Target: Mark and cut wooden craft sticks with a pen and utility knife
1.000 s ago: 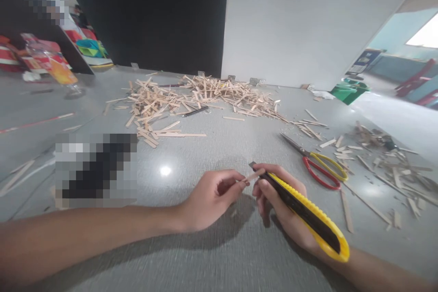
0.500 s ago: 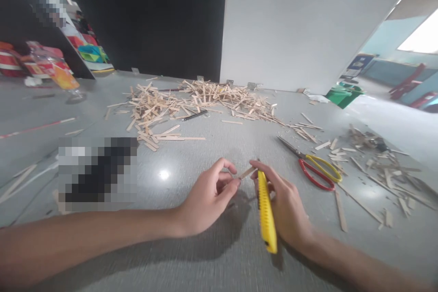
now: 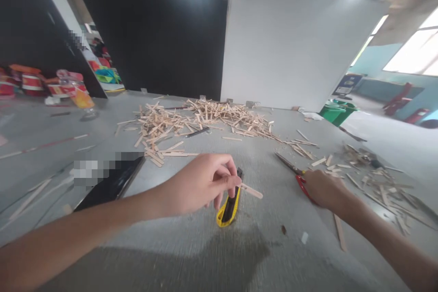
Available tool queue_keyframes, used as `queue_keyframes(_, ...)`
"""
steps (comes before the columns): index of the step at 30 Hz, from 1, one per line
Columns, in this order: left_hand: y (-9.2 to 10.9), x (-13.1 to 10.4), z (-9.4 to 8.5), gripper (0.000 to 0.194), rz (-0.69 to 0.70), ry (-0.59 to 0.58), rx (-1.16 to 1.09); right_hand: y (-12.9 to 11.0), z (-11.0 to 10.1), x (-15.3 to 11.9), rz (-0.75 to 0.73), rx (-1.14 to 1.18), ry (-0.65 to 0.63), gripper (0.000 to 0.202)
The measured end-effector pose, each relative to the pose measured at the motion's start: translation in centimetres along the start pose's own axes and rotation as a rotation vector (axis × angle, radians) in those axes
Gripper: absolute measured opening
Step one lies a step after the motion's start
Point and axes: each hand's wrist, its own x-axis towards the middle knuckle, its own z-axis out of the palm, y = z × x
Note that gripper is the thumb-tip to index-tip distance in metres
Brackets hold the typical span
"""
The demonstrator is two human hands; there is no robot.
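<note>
Between the thumb and fingertips of my left hand (image 3: 208,182), a short wooden craft stick (image 3: 252,190) points out to the right. Just below those fingers a yellow and black utility knife (image 3: 226,214) lies on the grey table, its upper part partly covered by the hand. Over to the right, my right hand (image 3: 323,187) is closed around the handles of a pair of scissors (image 3: 289,163). Part of the red handle shows beneath it, while most of the yellow one is hidden. The scissor blades lie towards the upper left.
A large heap of craft sticks (image 3: 226,116) spreads along the back, with a dark pen (image 3: 197,132) before it. Cut pieces (image 3: 386,187) lie at the right. A dark phone-like slab (image 3: 116,185) is at the left, a bottle (image 3: 82,96) farther back. Black (image 3: 157,36) and white panels (image 3: 280,45) stand behind.
My right hand has let go of the utility knife, which now lies on the table, and has moved right onto the scissors. My left hand still holds the stick. The view has tilted up.
</note>
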Motion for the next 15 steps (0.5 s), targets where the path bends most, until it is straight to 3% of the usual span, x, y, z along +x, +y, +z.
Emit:
queue_keyframes(5,2.3,-0.3,-3.2,0.029,0.111,0.057,-0.002,0.4,1.3,1.2,0.035,0.015,-0.001,0.013)
queue_keyframes(7,3.1,-0.5,-4.1,0.029,0.174,0.091,0.060,0.1,1.0,1.7,0.029,0.064,0.062,0.019)
queue_keyframes(10,3.8,-1.2,-4.9,0.031,0.217,0.099,0.167,-0.7,-0.4,1.8,0.023,0.176,0.154,0.011)
queue_keyframes(14,3.9,-2.0,-5.5,0.033,0.187,0.029,0.282,-2.7,-3.2,-1.0,-0.129,0.463,0.127,0.050)
queue_keyframes(15,3.9,-2.0,-5.7,0.033,0.171,0.013,0.291,-3.3,-3.8,-2.3,-0.245,0.731,0.087,0.055)
